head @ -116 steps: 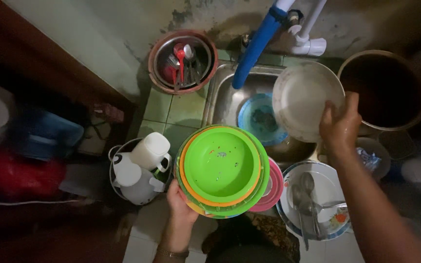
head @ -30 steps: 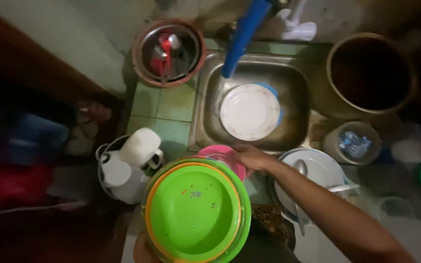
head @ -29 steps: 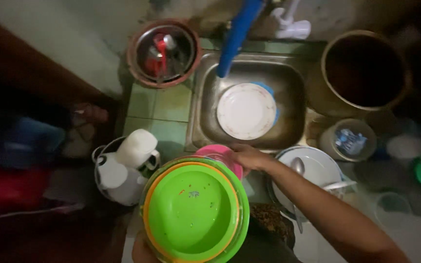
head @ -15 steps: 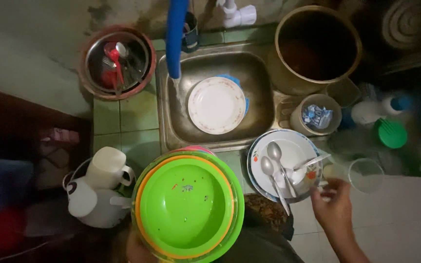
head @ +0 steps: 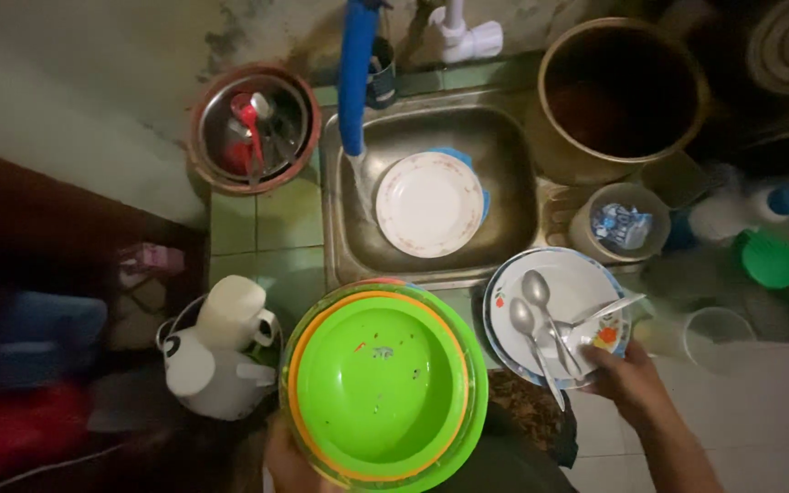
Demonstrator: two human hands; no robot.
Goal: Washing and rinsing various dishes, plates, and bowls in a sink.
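Observation:
My left hand (head: 287,461) holds up a stack of green and orange plastic bowls (head: 383,383) from below, and only part of the hand shows at the frame's bottom. My right hand (head: 627,376) grips the near edge of a white floral plate (head: 586,283) that carries several spoons (head: 541,319). In the steel sink (head: 513,196) lies a white plate (head: 429,203) over a blue bowl. A blue hose (head: 355,73) runs water down beside it.
A metal bowl with cutlery (head: 255,128) stands at the back left. White cups sit in a basket (head: 216,351) at the left. A large brown pot (head: 621,87), a small container (head: 621,226), a clear glass (head: 714,336) and a green lid (head: 769,260) stand at the right.
The white plate now lies in the sink. My right hand left the pink bowl, moved right and took hold of the floral plate with spoons. The view shifted.

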